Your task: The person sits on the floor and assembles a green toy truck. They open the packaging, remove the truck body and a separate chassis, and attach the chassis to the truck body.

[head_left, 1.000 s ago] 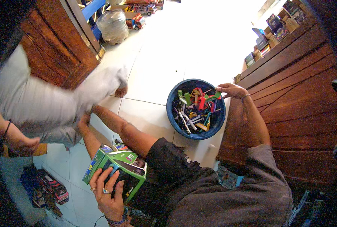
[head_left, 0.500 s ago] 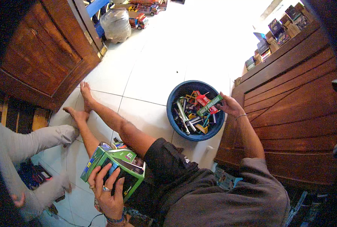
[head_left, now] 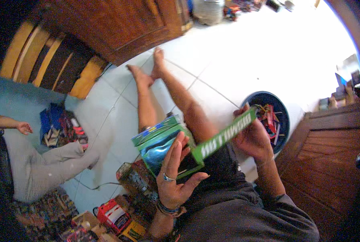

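A green toy truck body (head_left: 153,141) with a dark, glossy window rests over my lap. My left hand (head_left: 174,171) holds it, long fingers laid along its side and thumb spread toward me. In my right hand (head_left: 254,139) is a long green strip (head_left: 228,133) with white lettering, pinched near its far end. The strip slants down to the left, and its lower end overlaps the truck body's near right edge; whether they touch I cannot tell. Behind my right hand stands a round blue tub (head_left: 287,117) holding red and other coloured pieces.
At the left sits another person in grey trousers (head_left: 47,169), a hand (head_left: 24,128) near a pile of dark pieces (head_left: 63,125). Toy trucks (head_left: 115,215) lie at lower left. Wooden doors (head_left: 127,28) (head_left: 329,161) flank the white tiled floor (head_left: 212,68).
My right hand has lifted the green strip out from over the tub and brought it left to the truck body. The view has swung left, showing more toys and the other person.
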The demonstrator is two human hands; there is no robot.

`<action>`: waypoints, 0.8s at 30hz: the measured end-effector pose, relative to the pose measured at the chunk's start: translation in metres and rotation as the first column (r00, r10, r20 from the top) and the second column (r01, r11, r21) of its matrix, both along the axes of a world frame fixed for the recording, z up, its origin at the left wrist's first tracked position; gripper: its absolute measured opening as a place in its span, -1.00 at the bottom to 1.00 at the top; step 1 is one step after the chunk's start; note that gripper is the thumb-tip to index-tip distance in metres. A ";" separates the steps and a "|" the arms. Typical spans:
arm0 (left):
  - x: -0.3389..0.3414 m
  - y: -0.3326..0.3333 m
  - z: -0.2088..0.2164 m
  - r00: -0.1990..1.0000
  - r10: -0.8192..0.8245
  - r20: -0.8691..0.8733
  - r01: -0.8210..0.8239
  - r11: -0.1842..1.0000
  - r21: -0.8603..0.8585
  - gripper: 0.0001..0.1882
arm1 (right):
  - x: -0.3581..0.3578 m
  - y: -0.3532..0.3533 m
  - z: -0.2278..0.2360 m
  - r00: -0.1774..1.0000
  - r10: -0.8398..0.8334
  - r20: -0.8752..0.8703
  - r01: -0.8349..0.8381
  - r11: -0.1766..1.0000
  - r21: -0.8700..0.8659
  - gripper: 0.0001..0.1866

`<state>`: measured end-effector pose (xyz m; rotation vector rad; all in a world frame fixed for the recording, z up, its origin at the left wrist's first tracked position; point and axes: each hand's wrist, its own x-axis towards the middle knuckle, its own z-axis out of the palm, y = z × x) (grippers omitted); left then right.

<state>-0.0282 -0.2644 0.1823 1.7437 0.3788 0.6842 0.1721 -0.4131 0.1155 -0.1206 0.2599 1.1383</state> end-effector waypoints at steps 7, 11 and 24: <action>-0.051 0.031 0.008 0.914 0.360 -0.184 -0.315 0.919 0.237 -0.40 | -0.062 0.071 0.045 0.897 0.351 0.268 -0.185 0.850 -0.493 -0.70; -0.057 0.039 -0.003 0.888 0.417 -0.194 -0.376 0.901 0.214 -0.47 | -0.053 0.066 0.039 0.586 0.466 0.662 -0.059 0.840 -0.539 -0.69; -0.090 0.041 -0.034 0.919 0.372 -0.129 -0.367 0.928 0.064 -0.43 | -0.066 0.050 0.015 -0.251 0.415 0.874 0.483 0.837 -0.258 -0.61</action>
